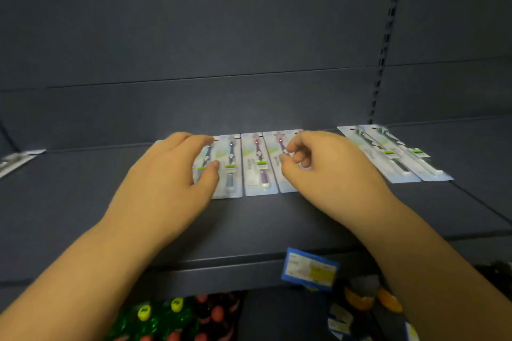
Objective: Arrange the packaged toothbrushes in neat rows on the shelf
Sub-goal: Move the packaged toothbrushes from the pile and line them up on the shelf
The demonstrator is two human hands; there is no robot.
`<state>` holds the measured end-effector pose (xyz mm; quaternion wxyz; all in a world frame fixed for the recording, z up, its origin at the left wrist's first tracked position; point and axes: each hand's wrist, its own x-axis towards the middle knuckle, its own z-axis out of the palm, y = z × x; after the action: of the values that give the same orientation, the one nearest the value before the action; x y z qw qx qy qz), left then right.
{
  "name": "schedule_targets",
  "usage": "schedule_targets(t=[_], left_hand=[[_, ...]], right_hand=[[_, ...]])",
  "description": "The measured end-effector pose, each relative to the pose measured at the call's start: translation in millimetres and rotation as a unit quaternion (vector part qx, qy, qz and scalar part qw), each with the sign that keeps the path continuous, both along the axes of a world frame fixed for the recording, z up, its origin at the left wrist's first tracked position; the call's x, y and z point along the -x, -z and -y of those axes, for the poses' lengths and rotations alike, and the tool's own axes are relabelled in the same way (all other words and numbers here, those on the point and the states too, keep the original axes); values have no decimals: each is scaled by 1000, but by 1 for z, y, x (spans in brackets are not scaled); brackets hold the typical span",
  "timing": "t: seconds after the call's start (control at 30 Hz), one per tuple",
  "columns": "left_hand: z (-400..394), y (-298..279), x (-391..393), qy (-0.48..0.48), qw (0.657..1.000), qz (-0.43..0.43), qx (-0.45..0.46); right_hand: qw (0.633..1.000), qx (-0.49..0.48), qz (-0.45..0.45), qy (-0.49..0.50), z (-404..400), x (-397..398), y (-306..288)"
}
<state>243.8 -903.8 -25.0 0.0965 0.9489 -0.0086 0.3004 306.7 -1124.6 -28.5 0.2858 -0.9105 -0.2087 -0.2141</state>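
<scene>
Head view is showing your left hand (171,174) resting loose-fingered on the blue toothbrush packs (230,166) while your right hand (318,171) is pinching a purple pack (277,163) on the shelf (83,202). Dragging it carelessly risks nudging its neighbour (257,166) askew.

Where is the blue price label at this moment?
In the head view, the blue price label hangs on the front edge of the shelf, lower right of centre, below the right hand.
</scene>
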Motion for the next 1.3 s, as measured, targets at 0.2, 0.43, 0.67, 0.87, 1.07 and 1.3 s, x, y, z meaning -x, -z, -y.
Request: schedule_targets(t=[0.2, 0.43, 0.67, 0.87, 1.07, 1.3], left_hand=[[-95, -4, 77, -117, 993, 16, -1], [-217, -8, 176, -188, 982, 20, 0], [-350, 3, 282, -281, 960, 4, -11], [-424, 8, 349, -323, 946, 1, 14], [-492, 16, 388, -371, 928, 3, 22], [-569, 21, 383, -394, 919, 11, 21]], right_hand=[[997, 27, 38, -58, -94, 50, -14], [990, 3, 48, -134, -240, 113, -14], [981, 17, 66, -181, -375, 181, -10], [965, 53, 56, -249, -474, 226, -1], [952, 52, 64, -296, -559, 246, 3], [943, 23, 66, -325, -660, 248, 14]])
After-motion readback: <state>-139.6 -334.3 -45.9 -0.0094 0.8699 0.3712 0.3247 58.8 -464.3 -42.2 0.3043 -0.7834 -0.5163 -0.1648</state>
